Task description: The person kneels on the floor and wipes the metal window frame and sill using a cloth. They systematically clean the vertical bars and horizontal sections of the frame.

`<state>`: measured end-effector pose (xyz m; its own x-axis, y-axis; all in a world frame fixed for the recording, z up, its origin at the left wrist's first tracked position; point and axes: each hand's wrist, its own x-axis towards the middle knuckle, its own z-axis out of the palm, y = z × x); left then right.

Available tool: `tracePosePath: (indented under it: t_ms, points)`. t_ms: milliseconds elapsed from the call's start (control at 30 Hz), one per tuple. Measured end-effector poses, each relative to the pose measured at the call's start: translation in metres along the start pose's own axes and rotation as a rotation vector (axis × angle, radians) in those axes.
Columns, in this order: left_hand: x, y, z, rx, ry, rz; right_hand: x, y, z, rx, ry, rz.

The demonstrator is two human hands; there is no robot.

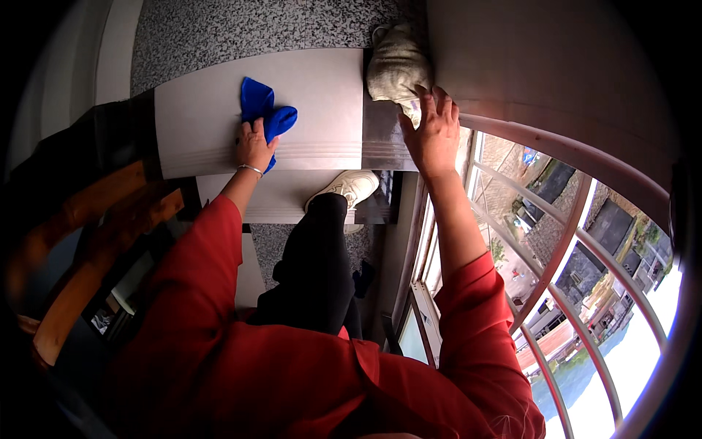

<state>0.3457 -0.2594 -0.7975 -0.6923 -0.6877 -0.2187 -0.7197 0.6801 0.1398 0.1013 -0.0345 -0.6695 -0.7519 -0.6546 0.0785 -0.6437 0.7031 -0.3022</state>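
Observation:
A crumpled blue cloth (257, 99) lies on the pale stair tread (314, 88). My left hand (256, 148), with a bracelet at the wrist, is closed on the cloth's near part and presses it to the tread. A lumpy beige cloth bag (398, 67) rests at the right end of the step, against the wall. Over its near edge reaches my right hand (433, 139), thumb and fingers apart. Its fingertips are at the bag; whether they touch it I cannot tell.
My pale shoe (349, 187) stands on the lower step (281, 194). Beyond the tread is a speckled floor (278, 25). A window with metal bars (570, 285) runs along my right, with buildings below outside. Wooden railing (95, 197) curves along the left.

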Motion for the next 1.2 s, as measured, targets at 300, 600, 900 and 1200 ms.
tracePosePath:
  t_ms: [300, 600, 900, 1200]
  points:
    - [0.008, 0.006, 0.007, 0.096, -0.008, 0.011, 0.100, 0.014, 0.102, -0.082, -0.298, -0.006]
    - [0.011, 0.008, 0.006, 0.113, -0.020, 0.015, -0.045, 0.066, 0.121, 0.073, -0.205, 0.028]
    - [0.006, 0.010, 0.003, 0.146, -0.043, 0.027, -0.165, 0.050, 0.037, 0.263, -0.544, 0.605]
    - [0.016, 0.007, 0.004, 0.173, -0.037, 0.104, 0.025, 0.007, 0.114, 0.112, -0.244, -0.016]
